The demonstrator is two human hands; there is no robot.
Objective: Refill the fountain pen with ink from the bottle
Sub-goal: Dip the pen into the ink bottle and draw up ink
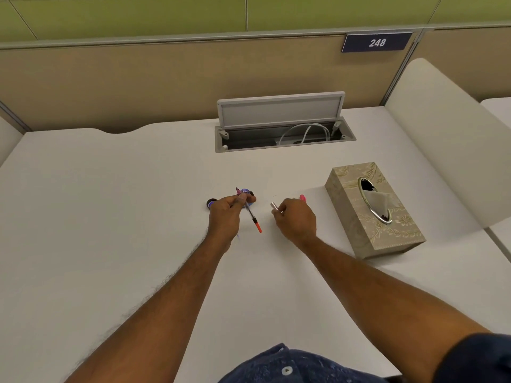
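Observation:
My left hand (224,217) grips the fountain pen's front section (250,212), its nib pointing away from me at the small ink bottle (245,193) and its clear converter with a red-orange end slanting toward me. The bottle is partly hidden behind my fingers. Its dark cap (211,203) lies on the desk just left of my hand. My right hand (295,218) is closed on the pen's silvery barrel (274,206), whose end sticks out to the left. A pink pen part (302,198) shows behind that hand.
A patterned beige tissue box (373,214) stands to the right on the white desk (110,217). An open cable hatch (282,134) with white cords lies at the back centre. A curved white divider (448,139) rises at the right; a partition wall closes the back.

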